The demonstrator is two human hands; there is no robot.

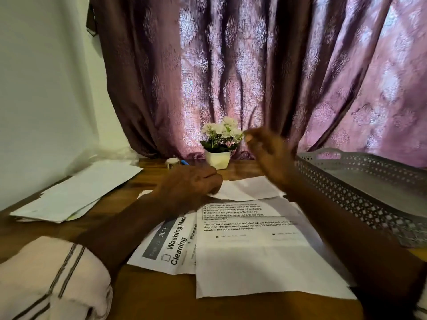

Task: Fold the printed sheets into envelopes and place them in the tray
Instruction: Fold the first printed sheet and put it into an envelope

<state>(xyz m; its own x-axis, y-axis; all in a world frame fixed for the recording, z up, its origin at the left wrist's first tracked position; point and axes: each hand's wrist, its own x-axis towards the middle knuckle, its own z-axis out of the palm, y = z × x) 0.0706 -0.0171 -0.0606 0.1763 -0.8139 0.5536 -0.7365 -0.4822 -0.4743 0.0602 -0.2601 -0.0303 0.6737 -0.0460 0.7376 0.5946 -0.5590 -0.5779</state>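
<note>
Mid-fold on the printed sheet (254,250)
My left hand (191,184), fingers curled, rests on its folded top at frame centre, grip unclear; my raised right hand (269,155) is too blurred to read. The tray (335,188) sits at right.

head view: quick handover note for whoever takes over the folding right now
Left hand rests on the folded-over top edge of the top sheet; grip unclear.
Right hand raised above the desk, blurred, seems to hold nothing.
Second sheet lies under it; paper stack at left; tray at right.
Done: first fold begun. To do: finish folding, put it in the tray; no envelope seen there.
</note>
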